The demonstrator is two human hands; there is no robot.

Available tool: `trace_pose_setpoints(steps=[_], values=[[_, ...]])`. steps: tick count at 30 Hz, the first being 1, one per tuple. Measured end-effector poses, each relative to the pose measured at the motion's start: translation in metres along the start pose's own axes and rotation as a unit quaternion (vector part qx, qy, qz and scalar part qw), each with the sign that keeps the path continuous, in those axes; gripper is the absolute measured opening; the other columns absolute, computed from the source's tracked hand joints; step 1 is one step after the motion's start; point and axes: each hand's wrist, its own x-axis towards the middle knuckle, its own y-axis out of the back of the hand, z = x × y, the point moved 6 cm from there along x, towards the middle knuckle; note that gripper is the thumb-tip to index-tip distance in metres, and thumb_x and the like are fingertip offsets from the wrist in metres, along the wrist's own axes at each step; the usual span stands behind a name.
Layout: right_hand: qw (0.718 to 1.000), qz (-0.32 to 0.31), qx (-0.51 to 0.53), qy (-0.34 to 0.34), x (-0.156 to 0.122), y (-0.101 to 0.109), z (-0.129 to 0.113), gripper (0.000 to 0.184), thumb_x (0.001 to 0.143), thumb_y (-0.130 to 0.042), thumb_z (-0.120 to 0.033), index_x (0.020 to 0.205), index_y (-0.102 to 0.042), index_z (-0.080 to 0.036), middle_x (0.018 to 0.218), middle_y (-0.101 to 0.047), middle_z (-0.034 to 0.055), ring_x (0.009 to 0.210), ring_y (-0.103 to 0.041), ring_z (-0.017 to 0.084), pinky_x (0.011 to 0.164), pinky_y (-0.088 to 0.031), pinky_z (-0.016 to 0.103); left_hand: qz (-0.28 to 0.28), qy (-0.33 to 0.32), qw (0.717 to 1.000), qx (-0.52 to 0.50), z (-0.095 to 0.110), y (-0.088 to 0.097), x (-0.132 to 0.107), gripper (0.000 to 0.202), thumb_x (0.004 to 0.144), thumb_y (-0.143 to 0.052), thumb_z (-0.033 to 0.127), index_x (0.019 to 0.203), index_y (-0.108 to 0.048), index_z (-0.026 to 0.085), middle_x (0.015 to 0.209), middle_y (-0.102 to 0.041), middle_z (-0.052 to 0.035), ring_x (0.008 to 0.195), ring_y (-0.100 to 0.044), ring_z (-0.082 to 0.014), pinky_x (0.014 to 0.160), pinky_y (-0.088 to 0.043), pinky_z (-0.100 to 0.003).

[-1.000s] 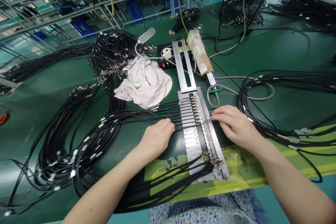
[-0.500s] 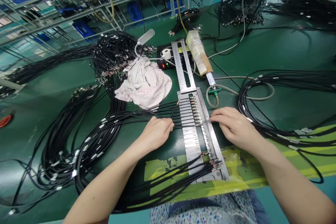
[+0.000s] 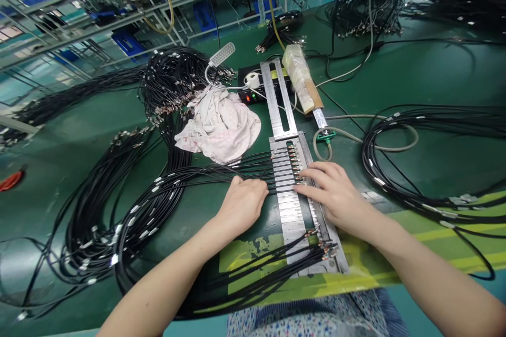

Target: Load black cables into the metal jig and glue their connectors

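Note:
A metal slotted fixture (image 3: 290, 210) lies lengthwise on the bench, with several black cables (image 3: 256, 171) laid across its grooves and their metal connectors (image 3: 293, 155) lined up along the slot. My left hand (image 3: 245, 202) is closed just left of the fixture, around a black cable that runs into the nearest filled groove. Over the fixture's right rail reaches my right hand (image 3: 340, 197), its fingers stretched and apart, the tips at the lowest connectors in the row; its thumb is hidden. More cable ends (image 3: 326, 249) rest in a bunch on the fixture's near end.
Coiled black cables (image 3: 134, 216) spread over the left, and another coil (image 3: 371, 152) lies at right. A crumpled pale cloth (image 3: 223, 126) sits beyond my left hand. Behind the fixture are a small lamp (image 3: 222, 55), a black box (image 3: 247, 96) and a wrapped tool (image 3: 300, 79).
My right hand has moved left from the fixture's right edge onto the connectors, and its fingers have spread. My left hand has shifted slightly right, still closed on the cable.

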Motion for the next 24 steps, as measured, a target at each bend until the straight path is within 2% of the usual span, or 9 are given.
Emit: trace_pose_setpoints(steps=[3, 6, 9, 14, 17, 19, 22, 24], values=[[0.999, -0.042, -0.033, 0.0, 0.003, -0.012, -0.007, 0.05, 0.068, -0.046, 0.003, 0.108, -0.062, -0.022, 0.118, -0.057, 0.0082, 0.118, -0.038, 0.029, 0.099, -0.028, 0.055, 0.052, -0.058, 0.997, 0.028, 0.005, -0.001, -0.003, 0.027, 0.094, -0.035, 0.016, 0.111, -0.055, 0.022, 0.076, -0.061, 0.0001, 0.072, -0.053, -0.0165, 0.066, -0.024, -0.032], [0.998, -0.054, -0.045, -0.008, 0.004, -0.016, -0.009, 0.048, 0.066, -0.048, 0.003, 0.106, -0.063, -0.02, 0.117, -0.058, 0.0082, 0.119, -0.038, 0.03, 0.099, -0.027, 0.055, 0.104, -0.11, 0.986, 0.074, 0.008, -0.002, -0.007, 0.033, 0.093, -0.037, 0.013, 0.114, -0.056, 0.029, 0.069, -0.056, 0.0009, 0.066, -0.048, -0.0162, 0.063, -0.023, -0.033], [0.996, -0.06, -0.054, -0.023, 0.004, -0.017, -0.009, 0.048, 0.065, -0.047, 0.004, 0.103, -0.064, -0.019, 0.118, -0.058, 0.0084, 0.121, -0.037, 0.03, 0.098, -0.029, 0.053, 0.14, -0.129, 0.975, 0.112, 0.012, -0.002, -0.013, 0.03, 0.093, -0.038, 0.015, 0.114, -0.057, 0.024, 0.073, -0.057, -0.0016, 0.069, -0.046, -0.0179, 0.062, -0.024, -0.034], [0.995, -0.068, -0.067, -0.024, 0.007, -0.018, -0.009, 0.047, 0.066, -0.045, 0.003, 0.101, -0.065, -0.021, 0.116, -0.06, 0.0074, 0.123, -0.038, 0.03, 0.095, -0.03, 0.054, 0.14, -0.14, 0.969, 0.15, 0.024, -0.007, -0.022, 0.032, 0.091, -0.04, 0.016, 0.12, -0.052, 0.014, 0.104, -0.059, -0.0081, 0.083, -0.045, -0.0215, 0.063, -0.03, -0.036], [0.995, -0.058, -0.075, -0.02, 0.006, -0.018, -0.009, 0.047, 0.067, -0.045, 0.003, 0.102, -0.065, -0.021, 0.118, -0.059, 0.008, 0.125, -0.036, 0.031, 0.095, -0.031, 0.054, 0.148, -0.136, 0.971, 0.133, 0.024, -0.008, -0.022, 0.033, 0.09, -0.039, 0.014, 0.12, -0.051, 0.013, 0.108, -0.058, -0.0086, 0.083, -0.045, -0.0211, 0.064, -0.033, -0.036], [0.996, -0.048, -0.068, -0.018, 0.003, -0.018, -0.008, 0.048, 0.068, -0.045, 0.003, 0.104, -0.064, -0.021, 0.119, -0.058, 0.0086, 0.124, -0.037, 0.031, 0.095, -0.032, 0.055, 0.168, -0.118, 0.974, 0.093, 0.016, -0.004, -0.02, 0.028, 0.09, -0.039, 0.015, 0.114, -0.055, 0.016, 0.104, -0.058, -0.0078, 0.083, -0.045, -0.0205, 0.065, -0.035, -0.034], [0.999, -0.007, -0.03, -0.014, -0.001, -0.014, -0.002, 0.046, 0.071, -0.042, 0.003, 0.102, -0.065, -0.02, 0.12, -0.057, 0.0105, 0.12, -0.04, 0.03, 0.093, -0.036, 0.053, 0.208, -0.035, 0.977, 0.042, -0.005, 0.009, -0.012, 0.019, 0.091, -0.043, 0.021, 0.1, -0.059, 0.015, 0.097, -0.057, -0.008, 0.084, -0.046, -0.0201, 0.07, -0.039, -0.033], [0.999, 0.035, 0.007, -0.014, -0.004, -0.007, 0.003, 0.044, 0.073, -0.04, 0.002, 0.102, -0.065, -0.019, 0.119, -0.056, 0.0118, 0.116, -0.044, 0.027, 0.091, -0.041, 0.05, 0.206, 0.018, 0.977, 0.057, -0.016, 0.014, -0.004, 0.017, 0.089, -0.048, 0.026, 0.093, -0.059, 0.014, 0.092, -0.055, -0.0084, 0.084, -0.046, -0.0211, 0.072, -0.04, -0.034]])
